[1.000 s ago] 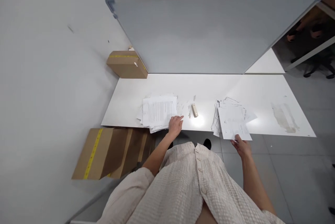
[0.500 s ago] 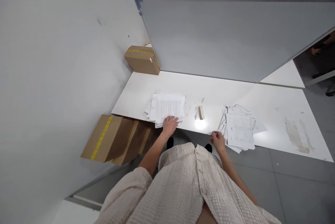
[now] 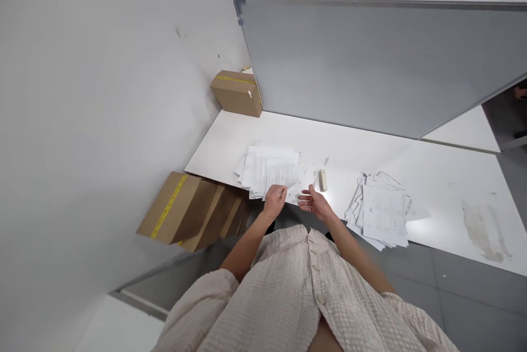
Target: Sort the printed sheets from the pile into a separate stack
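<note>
Two stacks of printed paper lie on a white table. My left hand is closed on the near corner of the top sheets of the left paper stack, lifting them a little. My right hand hovers open just to its right, fingers spread, near the table's front edge, holding nothing. A small beige stapler-like object lies just beyond my right hand, with scraps of paper beside it. The right paper stack lies untouched further right.
A grey partition board stands along the table's back. A cardboard box sits at the table's far left corner, and more flat cardboard boxes lie on the floor at the left. A wall runs close on the left.
My right hand left the right paper stack and moved left to beside my left hand. My left hand now grips the corner of the left stack. The view shifted left.
</note>
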Motion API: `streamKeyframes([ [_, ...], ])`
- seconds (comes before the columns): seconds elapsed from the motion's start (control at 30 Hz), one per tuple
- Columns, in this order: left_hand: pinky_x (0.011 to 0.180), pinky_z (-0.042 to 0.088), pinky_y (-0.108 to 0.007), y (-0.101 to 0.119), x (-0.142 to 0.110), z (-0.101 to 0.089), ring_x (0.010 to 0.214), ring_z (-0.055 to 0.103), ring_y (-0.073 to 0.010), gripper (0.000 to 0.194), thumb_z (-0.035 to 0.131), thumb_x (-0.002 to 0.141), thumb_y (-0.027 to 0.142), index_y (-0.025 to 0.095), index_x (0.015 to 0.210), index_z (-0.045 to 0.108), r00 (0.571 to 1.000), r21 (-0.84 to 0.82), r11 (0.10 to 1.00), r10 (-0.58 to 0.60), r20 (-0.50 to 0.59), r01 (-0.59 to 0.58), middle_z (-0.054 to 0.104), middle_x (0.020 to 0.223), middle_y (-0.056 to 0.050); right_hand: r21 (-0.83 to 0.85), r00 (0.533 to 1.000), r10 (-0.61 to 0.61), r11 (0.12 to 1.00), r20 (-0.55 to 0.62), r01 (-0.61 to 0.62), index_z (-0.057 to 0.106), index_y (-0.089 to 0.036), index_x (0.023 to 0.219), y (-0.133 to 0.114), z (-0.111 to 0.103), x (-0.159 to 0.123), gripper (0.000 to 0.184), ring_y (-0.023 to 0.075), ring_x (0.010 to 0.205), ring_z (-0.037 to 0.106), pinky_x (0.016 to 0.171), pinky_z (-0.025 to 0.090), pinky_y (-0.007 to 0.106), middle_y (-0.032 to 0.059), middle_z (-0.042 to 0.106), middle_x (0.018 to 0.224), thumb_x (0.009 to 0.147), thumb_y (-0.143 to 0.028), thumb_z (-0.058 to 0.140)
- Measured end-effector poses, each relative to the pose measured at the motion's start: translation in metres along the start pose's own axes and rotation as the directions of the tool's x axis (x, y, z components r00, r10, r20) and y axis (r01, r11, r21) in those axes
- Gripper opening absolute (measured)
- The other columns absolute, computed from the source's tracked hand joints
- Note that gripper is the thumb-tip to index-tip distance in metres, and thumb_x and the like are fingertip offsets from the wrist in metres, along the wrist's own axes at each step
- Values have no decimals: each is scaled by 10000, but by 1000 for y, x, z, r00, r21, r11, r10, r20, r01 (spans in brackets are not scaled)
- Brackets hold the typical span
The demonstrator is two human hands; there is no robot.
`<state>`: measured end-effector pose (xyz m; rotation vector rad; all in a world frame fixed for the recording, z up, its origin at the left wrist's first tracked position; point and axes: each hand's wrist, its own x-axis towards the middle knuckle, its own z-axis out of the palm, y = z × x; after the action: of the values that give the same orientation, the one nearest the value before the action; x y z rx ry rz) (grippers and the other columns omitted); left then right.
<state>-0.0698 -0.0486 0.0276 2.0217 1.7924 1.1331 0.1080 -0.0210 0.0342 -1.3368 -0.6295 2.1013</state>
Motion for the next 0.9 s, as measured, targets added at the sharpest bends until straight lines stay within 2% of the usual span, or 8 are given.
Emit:
streamKeyframes([
  [0.1,773,428,-321,24,-13,-1,819,538,-152,181,407,838,211,176,844,585,955,-131,965,247,163,-227,613,799,-47,72,998,52,996,39,-55,529,-160,903,-4,3,3,394,193,673,624,575,523,321,102,643,822,713,-505,535],
  [0.2,808,423,-324,31,-22,4,853,541,-152,164,442,826,242,185,836,594,877,-251,908,398,270,-335,623,813,-36,49,996,-41,998,-73,44,549,-166,845,-3,-3,6,262,186,647,623,558,518,287,69,656,743,676,-352,621],
  [0.27,812,423,-323,23,-21,8,852,542,-151,189,422,836,253,181,830,597,904,-218,941,316,289,-259,621,817,-41,36,976,-113,992,-188,122,555,-169,836,-1,-12,6,237,184,630,623,542,514,279,50,659,716,662,-311,629],
  [0.37,839,403,-363,-2,-12,12,945,515,-194,207,430,829,275,178,909,595,970,31,999,29,240,-37,602,930,-81,17,919,-215,972,-330,234,558,-172,875,-1,-30,3,278,183,654,627,535,514,271,44,665,751,665,-344,613],
  [0.47,923,307,-472,-30,-2,11,1144,373,-295,390,564,740,326,214,1111,518,964,279,957,-140,228,73,484,1188,-111,-23,880,-270,959,-390,283,554,-172,925,1,-46,-2,342,192,703,629,536,518,269,55,666,815,666,-389,601],
  [0.57,945,244,-520,-46,2,9,1203,286,-337,514,620,693,321,251,1178,467,927,363,931,-171,334,41,405,1281,-99,-90,873,-284,958,-397,271,542,-175,971,8,-55,-7,391,205,719,632,516,520,278,68,663,858,683,-436,573],
  [0.7,950,240,-509,-54,1,6,1205,295,-323,356,569,741,320,265,1092,545,907,339,941,-159,390,19,450,1246,-85,-175,874,-302,952,-382,253,528,-172,1007,19,-57,-9,430,216,714,634,489,516,284,94,657,897,712,-485,523],
  [0.9,958,277,-431,-61,2,1,1192,323,-266,230,543,757,365,262,943,633,904,247,968,-143,403,43,508,1185,-41,-148,880,-277,960,-386,238,546,-183,1008,17,-51,-14,420,231,742,628,520,522,306,92,653,907,700,-468,542],
])
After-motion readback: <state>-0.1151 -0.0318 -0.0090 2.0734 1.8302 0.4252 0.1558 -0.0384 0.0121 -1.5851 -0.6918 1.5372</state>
